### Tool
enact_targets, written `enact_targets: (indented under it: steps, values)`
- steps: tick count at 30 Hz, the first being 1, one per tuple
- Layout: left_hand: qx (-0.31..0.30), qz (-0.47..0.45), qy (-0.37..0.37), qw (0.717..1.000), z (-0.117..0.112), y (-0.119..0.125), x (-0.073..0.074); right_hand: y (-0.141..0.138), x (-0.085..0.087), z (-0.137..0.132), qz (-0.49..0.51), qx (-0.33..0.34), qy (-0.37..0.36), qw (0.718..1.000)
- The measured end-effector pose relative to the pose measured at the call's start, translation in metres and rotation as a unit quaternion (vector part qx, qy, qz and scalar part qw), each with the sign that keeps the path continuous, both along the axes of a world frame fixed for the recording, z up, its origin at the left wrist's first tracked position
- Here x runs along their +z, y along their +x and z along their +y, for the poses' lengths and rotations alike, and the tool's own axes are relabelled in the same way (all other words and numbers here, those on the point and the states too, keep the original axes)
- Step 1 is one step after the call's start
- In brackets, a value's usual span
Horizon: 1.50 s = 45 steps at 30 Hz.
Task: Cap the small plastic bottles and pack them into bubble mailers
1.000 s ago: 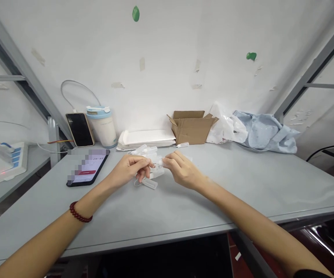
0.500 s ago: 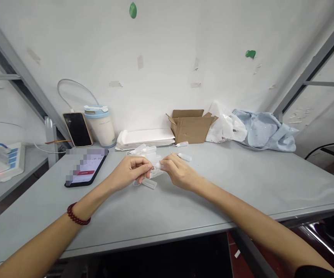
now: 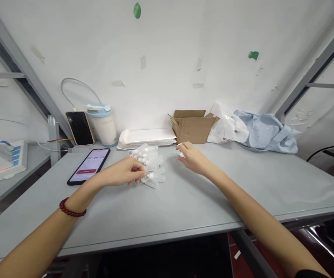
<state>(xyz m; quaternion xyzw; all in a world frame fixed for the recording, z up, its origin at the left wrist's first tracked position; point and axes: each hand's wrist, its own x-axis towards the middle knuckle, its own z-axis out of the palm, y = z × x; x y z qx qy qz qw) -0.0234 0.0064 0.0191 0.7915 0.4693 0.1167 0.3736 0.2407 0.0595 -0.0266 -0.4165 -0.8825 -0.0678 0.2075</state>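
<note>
Small clear plastic bottles (image 3: 152, 158) with whitish necks and thin thread-like ends lie in a loose heap near the middle of the table. My left hand (image 3: 134, 172) is at the heap's near left side, thumb and index finger pinched on the narrow end of one clear bottle (image 3: 157, 177). To the right of the heap, my right hand (image 3: 192, 157) reaches over the tabletop with thumb and fingers apart. Under its fingertips shows part of another small bottle (image 3: 181, 154), mostly covered by the hand; I cannot tell whether they touch.
White flat packs (image 3: 148, 137) are stacked by the wall, beside an open cardboard box (image 3: 194, 129), a white plastic bag (image 3: 227, 125) and a light-blue cloth (image 3: 267, 133). At left are a phone showing a timer (image 3: 89, 166), a second phone (image 3: 80, 128) and a lidded cup (image 3: 103, 125).
My hands have parted. The left moved slightly down and left with a bottle to the heap's near side; the right moved right, over the separate bottles. The camera view shifted slightly.
</note>
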Motion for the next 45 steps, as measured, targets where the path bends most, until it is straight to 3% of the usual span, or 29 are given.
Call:
enact_targets:
  steps: [6,9,15,18,22,26,29,34,45]
  values:
    - [0.022,0.026,0.042,0.999,0.004,-0.004,-0.003,0.008,0.003,0.002,-0.062,-0.123,-0.062,0.988]
    - [0.062,0.026,0.088,0.994,0.006,-0.006,-0.004,0.009,-0.002,0.006,-0.066,-0.142,-0.097,0.983]
    - [0.127,0.031,0.175,0.976,0.007,-0.002,-0.005,0.010,-0.007,0.011,-0.044,-0.090,-0.140,0.985]
    - [0.136,0.022,0.192,0.972,0.005,0.002,-0.006,0.006,-0.003,0.007,0.001,-0.066,-0.125,0.990]
    - [0.152,-0.023,0.174,0.973,0.001,0.009,-0.008,-0.003,0.005,-0.003,0.131,-0.011,-0.089,0.987]
    - [0.146,-0.077,0.121,0.979,-0.001,0.015,-0.010,-0.013,0.011,-0.018,0.229,0.070,-0.125,0.963]
    - [0.132,-0.109,0.089,0.981,-0.003,0.018,-0.010,-0.020,0.016,-0.027,0.272,0.094,-0.158,0.945]
    - [0.110,-0.150,0.069,0.980,-0.006,0.020,-0.008,-0.025,0.020,-0.035,0.298,0.120,-0.184,0.929]
    - [0.126,-0.154,0.074,0.977,-0.003,0.019,-0.011,-0.025,0.022,-0.037,0.305,0.113,-0.198,0.925]
